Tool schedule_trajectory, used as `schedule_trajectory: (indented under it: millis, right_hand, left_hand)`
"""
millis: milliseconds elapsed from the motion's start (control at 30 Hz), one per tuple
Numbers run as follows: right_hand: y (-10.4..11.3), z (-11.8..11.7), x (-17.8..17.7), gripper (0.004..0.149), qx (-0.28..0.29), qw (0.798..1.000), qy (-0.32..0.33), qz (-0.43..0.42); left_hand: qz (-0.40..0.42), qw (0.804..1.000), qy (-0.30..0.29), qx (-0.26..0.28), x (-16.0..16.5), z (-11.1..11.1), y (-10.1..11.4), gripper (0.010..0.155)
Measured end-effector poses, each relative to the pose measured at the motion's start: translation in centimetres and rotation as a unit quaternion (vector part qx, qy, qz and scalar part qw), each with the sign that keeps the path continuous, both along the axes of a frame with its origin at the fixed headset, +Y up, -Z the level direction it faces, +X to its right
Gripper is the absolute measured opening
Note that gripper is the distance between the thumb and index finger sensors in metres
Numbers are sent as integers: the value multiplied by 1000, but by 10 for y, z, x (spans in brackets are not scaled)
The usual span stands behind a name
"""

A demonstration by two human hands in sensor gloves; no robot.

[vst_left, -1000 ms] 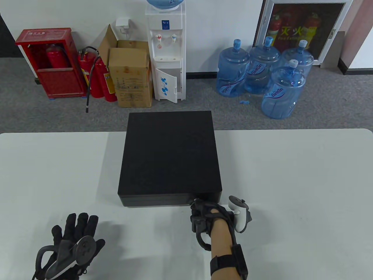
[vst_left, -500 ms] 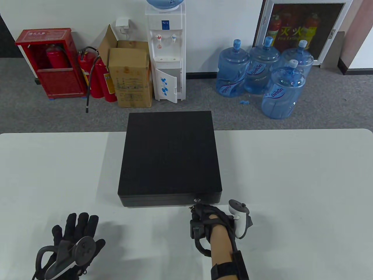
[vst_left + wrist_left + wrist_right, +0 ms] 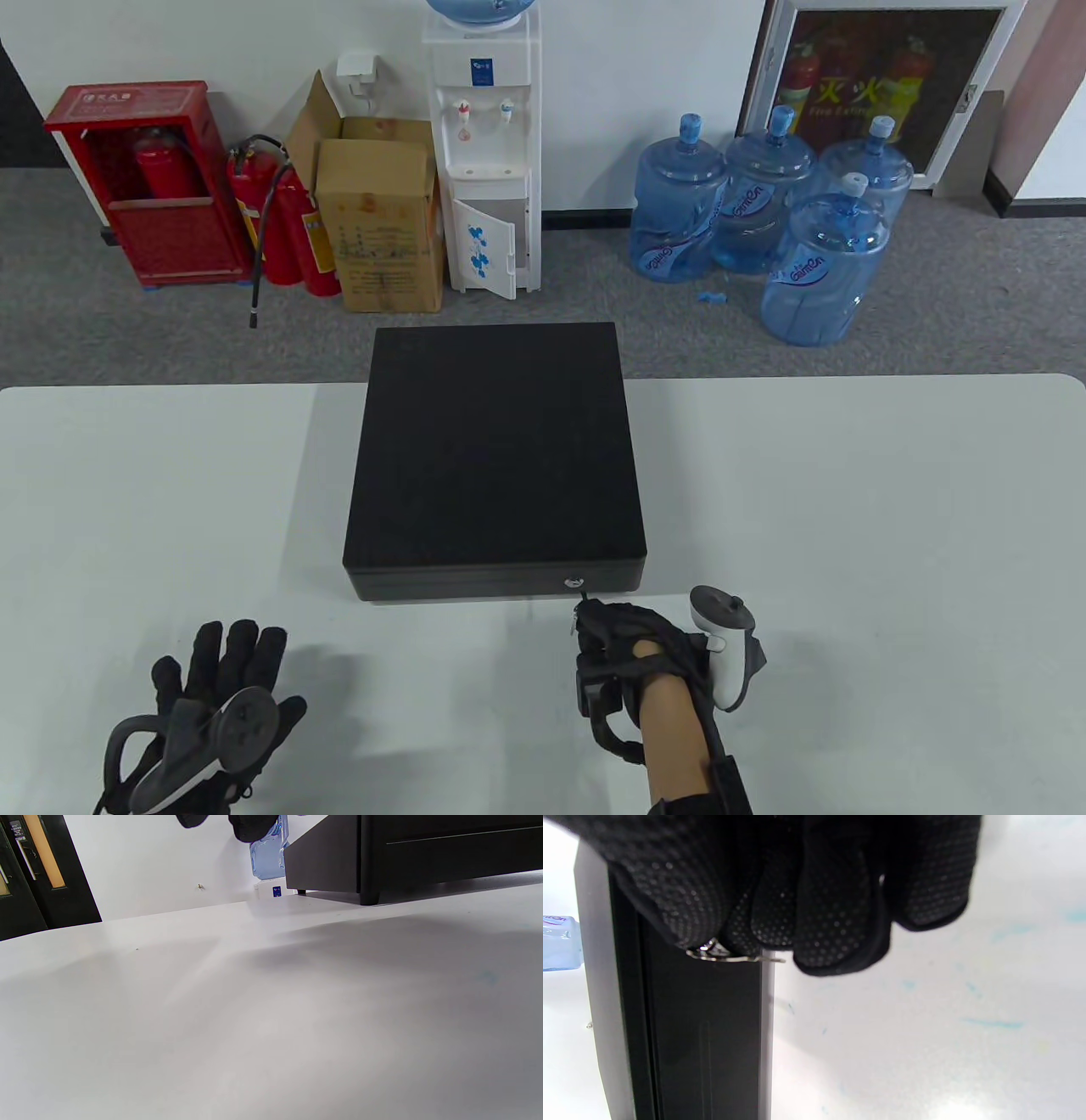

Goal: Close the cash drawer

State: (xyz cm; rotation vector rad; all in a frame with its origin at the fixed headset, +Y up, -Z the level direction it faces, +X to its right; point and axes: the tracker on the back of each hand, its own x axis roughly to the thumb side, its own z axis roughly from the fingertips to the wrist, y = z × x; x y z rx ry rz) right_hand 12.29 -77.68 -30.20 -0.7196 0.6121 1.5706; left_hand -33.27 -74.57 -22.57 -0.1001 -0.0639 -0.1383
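**A:** At the centre of the white table [image 3: 848, 509] sits the black cash drawer [image 3: 495, 450], its front face turned to six o'clock, flush under the top with no gap showing; its far edge hangs past the table's twelve o'clock rim. There's a small silver lock [image 3: 574, 582] on that front face, right of middle.

**B:** And the right hand [image 3: 632, 641]?

**A:** Just off the front, at about five o'clock from the drawer's centre, directly below the lock. Fingers curled in together, knuckles toward the box. In the table view it sits very near the front panel, apart from it by a sliver of table. A white tracker [image 3: 725, 645] rides its three o'clock side.

**B:** Holding anything?

**A:** The right wrist view shows a thin silver piece of metal [image 3: 734, 957] poking out between the bunched gloved fingertips [image 3: 835, 933], right against the drawer's dark front. It looks pinched there, though I can't tell what it is.

**B:** Left hand?

**A:** The left hand [image 3: 216, 696] is down at seven o'clock, well apart from the drawer, lying flat on the table with fingers stretched toward twelve and slightly spread, holding nothing. Its wrist view catches only two dark fingertips [image 3: 252, 825] at the top edge, with the drawer's corner and foot at one o'clock
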Motion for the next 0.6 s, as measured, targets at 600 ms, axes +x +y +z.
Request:
schedule_trajectory:
  millis: [600]
  right_hand:
    - [44,29,39,40,111,975,-9,194]
  left_hand:
    - [-4,1000,-3,6,1,0,1,81]
